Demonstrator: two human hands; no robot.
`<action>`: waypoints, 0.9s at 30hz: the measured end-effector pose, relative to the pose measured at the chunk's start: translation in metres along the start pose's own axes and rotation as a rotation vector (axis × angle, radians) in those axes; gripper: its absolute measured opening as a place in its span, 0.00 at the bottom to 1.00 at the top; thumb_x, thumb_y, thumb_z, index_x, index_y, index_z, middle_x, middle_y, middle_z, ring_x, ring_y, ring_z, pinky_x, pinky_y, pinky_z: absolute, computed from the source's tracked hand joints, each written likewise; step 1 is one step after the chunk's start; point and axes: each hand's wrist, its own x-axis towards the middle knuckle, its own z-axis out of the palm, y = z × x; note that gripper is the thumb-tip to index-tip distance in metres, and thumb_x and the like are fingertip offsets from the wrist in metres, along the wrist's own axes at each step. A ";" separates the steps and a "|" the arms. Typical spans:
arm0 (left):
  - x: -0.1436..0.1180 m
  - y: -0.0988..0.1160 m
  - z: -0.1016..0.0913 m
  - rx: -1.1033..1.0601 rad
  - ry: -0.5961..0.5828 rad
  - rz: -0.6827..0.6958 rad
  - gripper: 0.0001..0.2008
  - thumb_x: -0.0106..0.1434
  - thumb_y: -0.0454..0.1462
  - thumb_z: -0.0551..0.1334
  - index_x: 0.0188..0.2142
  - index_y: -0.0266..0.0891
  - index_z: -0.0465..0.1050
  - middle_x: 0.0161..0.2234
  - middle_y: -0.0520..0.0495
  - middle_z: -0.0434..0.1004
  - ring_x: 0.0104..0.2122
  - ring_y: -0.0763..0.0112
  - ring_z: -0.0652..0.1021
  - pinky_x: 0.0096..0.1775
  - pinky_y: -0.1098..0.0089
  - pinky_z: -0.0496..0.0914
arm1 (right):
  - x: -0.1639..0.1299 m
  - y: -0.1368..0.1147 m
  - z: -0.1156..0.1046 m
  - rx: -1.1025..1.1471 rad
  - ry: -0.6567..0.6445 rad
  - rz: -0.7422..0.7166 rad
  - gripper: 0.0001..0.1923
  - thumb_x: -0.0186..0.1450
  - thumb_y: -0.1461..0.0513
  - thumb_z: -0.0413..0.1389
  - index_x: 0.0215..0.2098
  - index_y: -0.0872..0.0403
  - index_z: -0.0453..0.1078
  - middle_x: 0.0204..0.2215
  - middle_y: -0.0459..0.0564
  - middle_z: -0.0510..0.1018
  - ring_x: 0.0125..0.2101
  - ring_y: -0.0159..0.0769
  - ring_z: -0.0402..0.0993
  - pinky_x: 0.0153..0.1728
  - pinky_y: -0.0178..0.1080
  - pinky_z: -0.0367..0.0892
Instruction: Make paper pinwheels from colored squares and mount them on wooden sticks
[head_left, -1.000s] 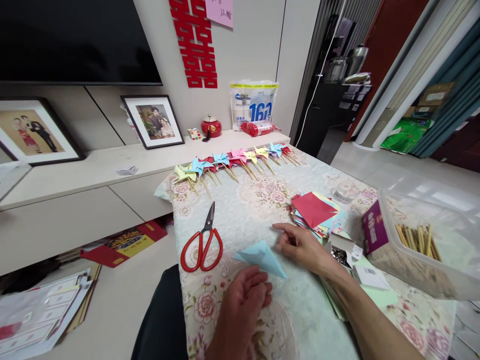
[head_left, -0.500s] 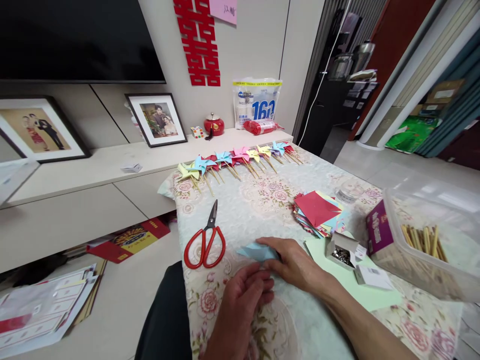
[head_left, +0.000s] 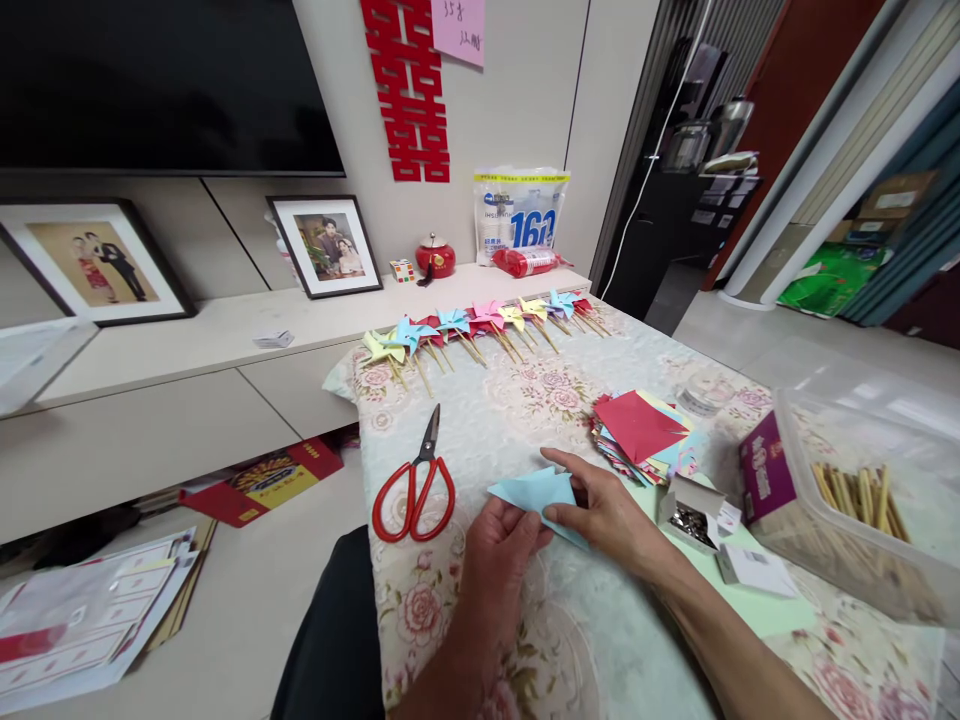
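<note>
Both hands meet on a light blue folded paper (head_left: pixel 534 492) that lies at the near part of the flowered tablecloth (head_left: pixel 525 410). The left hand (head_left: pixel 501 545) pinches its near edge between thumb and fingers. The right hand (head_left: pixel 611 510) presses on its right side with the forefinger stretched along the top edge; if the thumb is under the paper, I cannot tell. Red scissors (head_left: pixel 416 485) lie just left of the paper. A stack of coloured paper squares (head_left: pixel 641 430) is to the right, and a row of paper pinwheels (head_left: pixel 480 322) lies at the far edge.
</note>
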 end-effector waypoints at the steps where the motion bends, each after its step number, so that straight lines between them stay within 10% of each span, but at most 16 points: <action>1: 0.000 -0.001 0.000 0.002 0.004 0.005 0.21 0.54 0.41 0.71 0.46 0.34 0.77 0.44 0.37 0.83 0.42 0.59 0.82 0.44 0.64 0.74 | 0.000 -0.001 0.000 -0.003 0.000 0.005 0.37 0.56 0.62 0.60 0.65 0.57 0.62 0.26 0.41 0.67 0.26 0.33 0.62 0.26 0.35 0.57; 27: -0.001 -0.002 0.004 0.179 -0.007 -0.017 0.17 0.54 0.38 0.69 0.43 0.35 0.76 0.38 0.43 0.85 0.35 0.62 0.83 0.36 0.68 0.76 | -0.003 -0.008 -0.007 -0.111 0.009 -0.062 0.31 0.59 0.62 0.59 0.61 0.56 0.67 0.31 0.46 0.75 0.29 0.35 0.69 0.30 0.37 0.63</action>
